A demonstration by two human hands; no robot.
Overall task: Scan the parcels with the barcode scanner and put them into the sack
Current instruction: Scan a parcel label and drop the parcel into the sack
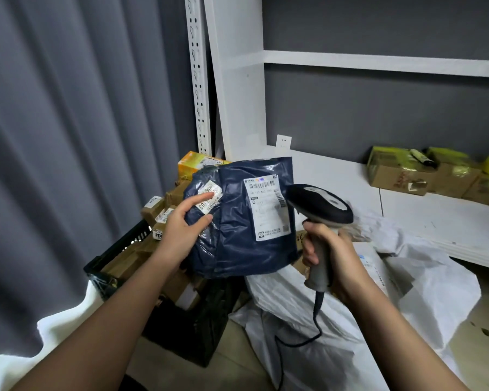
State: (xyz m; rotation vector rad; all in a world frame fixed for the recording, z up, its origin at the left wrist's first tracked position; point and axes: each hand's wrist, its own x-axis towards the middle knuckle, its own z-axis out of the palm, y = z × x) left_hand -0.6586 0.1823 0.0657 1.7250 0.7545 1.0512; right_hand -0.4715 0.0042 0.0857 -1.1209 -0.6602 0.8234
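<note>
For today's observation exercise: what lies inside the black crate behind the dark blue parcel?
The black crate holds brown cardboard parcels with white labels, and an orange box sits at the back. The dark blue parcel and left hand cover the rest.

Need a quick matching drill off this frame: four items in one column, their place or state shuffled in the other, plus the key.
Items:
1. dark blue parcel
2. barcode scanner
3. black crate
4. white sack

Places or states:
A. lies open on the floor, lower right
B. gripped by the right hand, head toward the label
C. held up by the left hand, label facing the camera
D. sits on the floor at left, full of cardboard parcels

Pairs: 1-C, 2-B, 3-D, 4-A
</note>
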